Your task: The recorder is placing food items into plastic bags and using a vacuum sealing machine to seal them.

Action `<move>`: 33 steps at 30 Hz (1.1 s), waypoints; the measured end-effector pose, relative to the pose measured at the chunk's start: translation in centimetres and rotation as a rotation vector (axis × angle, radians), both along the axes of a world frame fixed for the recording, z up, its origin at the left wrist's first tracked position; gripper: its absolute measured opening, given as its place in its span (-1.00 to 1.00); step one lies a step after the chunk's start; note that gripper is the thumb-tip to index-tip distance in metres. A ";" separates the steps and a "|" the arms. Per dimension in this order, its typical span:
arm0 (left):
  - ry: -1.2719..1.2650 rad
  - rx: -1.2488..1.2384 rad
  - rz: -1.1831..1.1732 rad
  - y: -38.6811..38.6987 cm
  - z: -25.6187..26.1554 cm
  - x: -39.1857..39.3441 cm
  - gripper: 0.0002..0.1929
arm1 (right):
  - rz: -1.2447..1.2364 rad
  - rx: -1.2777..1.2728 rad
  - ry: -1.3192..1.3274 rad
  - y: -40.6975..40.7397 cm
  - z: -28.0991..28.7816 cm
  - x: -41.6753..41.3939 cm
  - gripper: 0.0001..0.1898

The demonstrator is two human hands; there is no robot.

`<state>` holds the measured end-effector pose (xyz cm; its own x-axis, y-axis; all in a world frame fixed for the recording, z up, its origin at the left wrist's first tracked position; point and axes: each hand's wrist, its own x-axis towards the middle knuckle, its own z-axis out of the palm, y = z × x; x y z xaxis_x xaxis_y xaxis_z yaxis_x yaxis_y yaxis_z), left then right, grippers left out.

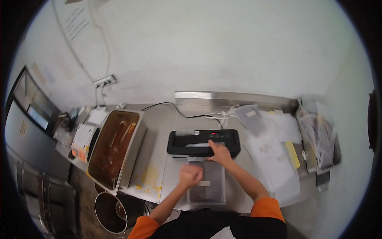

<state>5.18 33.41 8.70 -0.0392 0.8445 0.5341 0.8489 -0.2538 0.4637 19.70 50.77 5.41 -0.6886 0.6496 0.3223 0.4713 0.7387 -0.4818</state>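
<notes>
A black vacuum sealer [179, 146] lies on the steel table before me, with a small red light on its panel. A clear plastic bag [213, 194] with dark contents and a white label lies flat in front, its upper end at the sealer's front edge. My right hand [221, 154] rests on the front right of the sealer, thumb and a finger spread apart over its edge. Just over the bag's left side is my left hand [190, 176], fingers curled and blurred. Whether it holds the bag's edge is hidden.
To the left stands a deep steel pan [140, 143] of brown liquid, beside a white-and-orange device [83, 140]. Below is a metal pot [96, 213]. White sheets [277, 170], a filled bag [249, 118] and a steel container [311, 158] with bags lie right. A black cord [179, 111] runs behind.
</notes>
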 end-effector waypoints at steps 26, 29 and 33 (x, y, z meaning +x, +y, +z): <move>0.423 -0.252 0.371 10.6 -3.1 -10.1 -0.46 | -0.823 -0.388 0.157 3.5 1.2 2.1 -0.18; 0.477 -0.215 0.418 10.5 -4.2 -10.8 -0.48 | -0.826 -0.361 0.130 3.8 0.3 2.0 -0.12; 0.539 -0.113 0.434 10.4 -4.7 -11.9 -0.51 | -0.816 -0.346 0.159 4.0 0.3 1.5 -0.10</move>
